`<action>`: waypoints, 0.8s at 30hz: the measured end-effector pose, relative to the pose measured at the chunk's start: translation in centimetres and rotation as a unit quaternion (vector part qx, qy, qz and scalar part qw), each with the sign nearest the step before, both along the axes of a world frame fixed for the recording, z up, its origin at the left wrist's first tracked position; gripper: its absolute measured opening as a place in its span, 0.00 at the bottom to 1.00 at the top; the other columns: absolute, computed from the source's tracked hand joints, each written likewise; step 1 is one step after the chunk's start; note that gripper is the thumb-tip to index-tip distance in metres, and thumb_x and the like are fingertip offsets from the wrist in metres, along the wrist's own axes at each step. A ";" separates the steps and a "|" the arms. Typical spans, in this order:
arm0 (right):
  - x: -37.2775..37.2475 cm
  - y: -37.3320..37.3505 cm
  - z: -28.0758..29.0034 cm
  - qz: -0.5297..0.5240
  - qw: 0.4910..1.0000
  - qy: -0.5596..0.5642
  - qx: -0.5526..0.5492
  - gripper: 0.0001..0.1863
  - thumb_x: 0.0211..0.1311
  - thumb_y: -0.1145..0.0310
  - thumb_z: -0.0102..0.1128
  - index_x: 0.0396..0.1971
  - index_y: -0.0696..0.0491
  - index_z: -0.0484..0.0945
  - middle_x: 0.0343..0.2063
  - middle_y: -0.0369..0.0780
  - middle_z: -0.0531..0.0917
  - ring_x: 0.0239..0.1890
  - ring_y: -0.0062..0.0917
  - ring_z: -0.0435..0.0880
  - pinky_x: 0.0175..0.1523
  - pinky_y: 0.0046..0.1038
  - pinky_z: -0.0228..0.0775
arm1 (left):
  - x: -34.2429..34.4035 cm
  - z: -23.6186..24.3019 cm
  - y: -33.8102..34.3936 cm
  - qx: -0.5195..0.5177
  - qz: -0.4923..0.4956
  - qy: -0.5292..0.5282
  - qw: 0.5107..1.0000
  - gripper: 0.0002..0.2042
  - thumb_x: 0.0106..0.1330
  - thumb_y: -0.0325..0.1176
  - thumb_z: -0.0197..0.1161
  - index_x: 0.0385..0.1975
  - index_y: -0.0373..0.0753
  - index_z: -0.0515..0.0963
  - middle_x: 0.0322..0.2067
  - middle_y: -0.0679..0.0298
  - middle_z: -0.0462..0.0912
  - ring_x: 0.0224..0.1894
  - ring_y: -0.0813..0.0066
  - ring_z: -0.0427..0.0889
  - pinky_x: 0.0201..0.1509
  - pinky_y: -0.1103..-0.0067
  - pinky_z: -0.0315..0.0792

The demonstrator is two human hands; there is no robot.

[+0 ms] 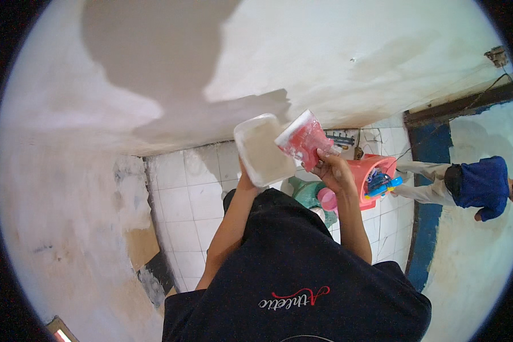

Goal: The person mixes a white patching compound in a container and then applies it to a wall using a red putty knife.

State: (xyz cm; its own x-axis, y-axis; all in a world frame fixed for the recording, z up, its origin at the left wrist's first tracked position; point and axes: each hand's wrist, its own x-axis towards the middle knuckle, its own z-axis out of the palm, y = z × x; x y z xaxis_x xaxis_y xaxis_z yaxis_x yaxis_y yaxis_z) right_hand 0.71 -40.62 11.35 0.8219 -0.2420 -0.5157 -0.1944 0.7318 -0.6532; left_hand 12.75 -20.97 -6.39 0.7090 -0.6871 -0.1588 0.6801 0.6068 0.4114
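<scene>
My left hand (246,175) grips a white rectangular tub (264,149) with a smooth beige paste inside, its fingers mostly hidden behind it. My right hand (334,168) holds a red putty spreader (299,139) smeared with white, its blade tilted up beside the tub's right edge. Both are held out in front of my dark shirt, with the pale plastered wall (279,57) ahead.
A pink stool (355,171) carrying blue items, green sacking (306,196) and a pink cup (328,199) sit on white floor tiles (191,188). Another person (476,182) in a blue top is at the right. A dangling cable (479,94) runs along the right. A patched wall (74,211) stands left.
</scene>
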 end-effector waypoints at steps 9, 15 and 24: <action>12.1 -6.1 1.1 -0.049 0.990 -0.130 -0.008 0.19 0.63 0.77 0.45 0.54 0.68 0.66 0.51 0.48 0.76 0.52 0.33 0.80 0.55 0.34 0.79 | 1.2 1.0 5.5 -0.119 0.015 0.074 0.990 0.34 0.68 0.64 0.45 0.67 0.47 0.62 0.61 0.60 0.72 0.61 0.57 0.74 0.62 0.52 0.70; 17.9 -9.6 12.0 -0.102 0.991 -0.081 0.038 0.16 0.63 0.86 0.38 0.46 0.84 0.61 0.51 0.65 0.69 0.53 0.51 0.76 0.62 0.38 0.77 | 1.7 1.2 7.7 -0.052 0.080 0.049 0.994 0.33 0.68 0.63 0.44 0.66 0.47 0.62 0.60 0.59 0.72 0.59 0.56 0.74 0.62 0.52 0.69; 11.0 -6.8 20.7 -0.108 0.975 -0.179 -0.074 0.15 0.66 0.81 0.44 0.47 0.78 0.64 0.53 0.60 0.71 0.56 0.47 0.76 0.65 0.39 0.74 | 0.7 2.3 9.8 -0.033 0.144 0.011 0.989 0.32 0.68 0.61 0.48 0.65 0.46 0.63 0.57 0.56 0.73 0.55 0.57 0.75 0.58 0.54 0.71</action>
